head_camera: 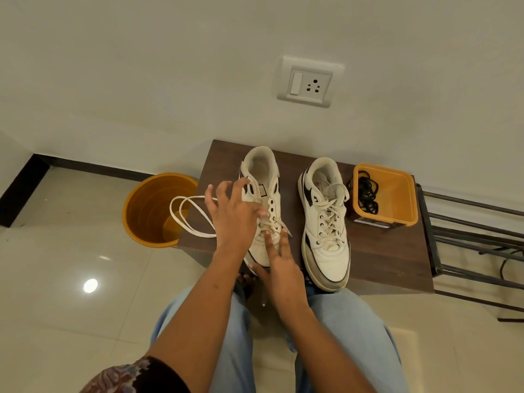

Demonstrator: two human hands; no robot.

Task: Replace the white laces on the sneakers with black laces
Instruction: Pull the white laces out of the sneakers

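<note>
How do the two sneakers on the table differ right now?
The left sneaker has its upper eyelets empty, its white lace pulled out in loops toward the yellow bucket; the right sneaker is fully laced. The left hand and right hand touch the left sneaker; the right sneaker is untouched. Both are white with black trim, toes toward the person.

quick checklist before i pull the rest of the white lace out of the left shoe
1. Upper eyelets of the left sneaker free of lace: ok, they look empty.
2. White lace free to slide: cannot tell; its loop hangs off the table edge, above the orange bucket.
3. Shoe steadied: ok, right hand rests on the toe.
4. Left hand gripping the lace: cannot tell, fingertips hidden.
5. Black laces ready: ok, in the orange container.
6. Right sneaker unlaced: not ok, fully laced in white.
</note>
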